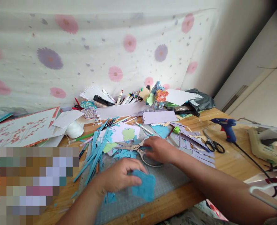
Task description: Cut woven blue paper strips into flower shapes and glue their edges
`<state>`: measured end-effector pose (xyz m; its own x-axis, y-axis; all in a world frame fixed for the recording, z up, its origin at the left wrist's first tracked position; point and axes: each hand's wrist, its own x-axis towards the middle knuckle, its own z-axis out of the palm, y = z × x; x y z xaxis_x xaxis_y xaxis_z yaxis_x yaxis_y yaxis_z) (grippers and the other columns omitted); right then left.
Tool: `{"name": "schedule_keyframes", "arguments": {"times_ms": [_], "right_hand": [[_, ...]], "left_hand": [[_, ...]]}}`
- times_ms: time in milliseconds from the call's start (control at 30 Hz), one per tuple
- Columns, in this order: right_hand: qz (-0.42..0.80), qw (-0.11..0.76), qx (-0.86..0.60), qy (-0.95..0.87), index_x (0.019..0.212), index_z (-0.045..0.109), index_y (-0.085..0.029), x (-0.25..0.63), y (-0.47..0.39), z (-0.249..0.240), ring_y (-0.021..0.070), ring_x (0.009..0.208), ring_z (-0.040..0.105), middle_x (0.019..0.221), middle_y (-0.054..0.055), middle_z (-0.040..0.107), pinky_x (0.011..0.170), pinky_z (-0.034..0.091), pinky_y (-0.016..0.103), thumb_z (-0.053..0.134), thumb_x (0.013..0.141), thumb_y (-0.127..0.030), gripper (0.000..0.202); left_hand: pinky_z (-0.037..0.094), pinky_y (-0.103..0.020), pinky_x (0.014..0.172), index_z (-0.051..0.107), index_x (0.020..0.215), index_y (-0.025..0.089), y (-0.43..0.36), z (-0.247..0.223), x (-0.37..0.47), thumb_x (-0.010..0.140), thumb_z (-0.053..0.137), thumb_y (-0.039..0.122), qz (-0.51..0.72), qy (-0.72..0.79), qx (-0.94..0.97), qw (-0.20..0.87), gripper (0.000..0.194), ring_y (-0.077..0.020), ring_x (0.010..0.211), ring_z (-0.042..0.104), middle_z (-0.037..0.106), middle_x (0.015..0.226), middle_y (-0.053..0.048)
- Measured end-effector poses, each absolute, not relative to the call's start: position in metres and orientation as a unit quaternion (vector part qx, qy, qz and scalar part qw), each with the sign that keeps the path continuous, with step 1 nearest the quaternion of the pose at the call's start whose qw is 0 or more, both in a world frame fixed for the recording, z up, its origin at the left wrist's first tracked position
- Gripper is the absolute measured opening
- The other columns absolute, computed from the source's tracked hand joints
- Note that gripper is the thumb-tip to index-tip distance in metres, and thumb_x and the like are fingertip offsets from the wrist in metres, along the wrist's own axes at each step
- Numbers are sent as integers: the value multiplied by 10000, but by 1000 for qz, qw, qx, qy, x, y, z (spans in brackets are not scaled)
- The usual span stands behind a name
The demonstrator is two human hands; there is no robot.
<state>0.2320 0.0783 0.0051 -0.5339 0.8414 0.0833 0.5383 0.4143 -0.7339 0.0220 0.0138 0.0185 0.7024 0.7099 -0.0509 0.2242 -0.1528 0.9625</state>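
My left hand [123, 176] is closed on a piece of blue paper [146, 185] with rounded corners, pinched between thumb and fingers above the near edge of the grey cutting mat [173, 175]. The paper is slightly blurred. My right hand [157, 149] has its fingers curled around the handle of a large pair of metal scissors [131, 146], with the blades pointing left over paper scraps. Part of the handle is hidden under those fingers. Blue paper strips [97, 151] lie in a heap left of the scissors. A green paper flower shape [128, 134] rests beyond the blades.
Black-handled scissors [214, 145] and a blue glue gun [227, 128] lie to the right. Lilac paper strips [194, 145] spread beyond my right arm. Pens [129, 98] and paper flowers on a stand [160, 95] line the back. A white thread spool [74, 129] stands left.
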Motion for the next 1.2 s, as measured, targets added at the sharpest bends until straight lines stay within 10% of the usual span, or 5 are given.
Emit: {"name": "schedule_keyframes", "arguments": {"times_ms": [200, 633, 1067, 1200], "right_hand": [[114, 102, -424, -892, 1157, 604, -136, 234, 66, -1, 304, 1022, 546, 1073, 156, 623, 886, 430, 403, 640, 711, -245, 460], [314, 275, -427, -802, 1144, 533, -158, 262, 100, 17, 141, 708, 580, 890, 33, 596, 644, 483, 250, 660, 678, -253, 492], [155, 155, -382, -898, 1140, 615, -196, 127, 163, 5, 260, 941, 619, 1097, 108, 659, 766, 448, 305, 748, 635, -355, 546], [123, 137, -406, -895, 1160, 599, -213, 144, 173, 12, 199, 973, 618, 1085, 59, 672, 802, 451, 260, 602, 836, -401, 375]], "left_hand": [[405, -287, 889, 649, 738, 187, 14, 11, 33, 772, 648, 321, 137, 320, 809, 474, 138, -207, 997, 599, 670, 1108, -53], [371, -299, 974, 577, 676, 198, 25, 16, 8, 795, 622, 326, 82, 396, 787, 466, 181, -231, 1229, 488, 514, 1389, -59], [308, -421, 1036, 606, 672, 201, 26, 23, -13, 789, 594, 226, 26, 488, 819, 302, 120, -276, 1300, 423, 502, 1405, -96], [378, -342, 944, 651, 770, 210, 28, 29, -13, 815, 550, 231, 95, 487, 809, 316, 113, -233, 1129, 550, 635, 1222, -72]]}}
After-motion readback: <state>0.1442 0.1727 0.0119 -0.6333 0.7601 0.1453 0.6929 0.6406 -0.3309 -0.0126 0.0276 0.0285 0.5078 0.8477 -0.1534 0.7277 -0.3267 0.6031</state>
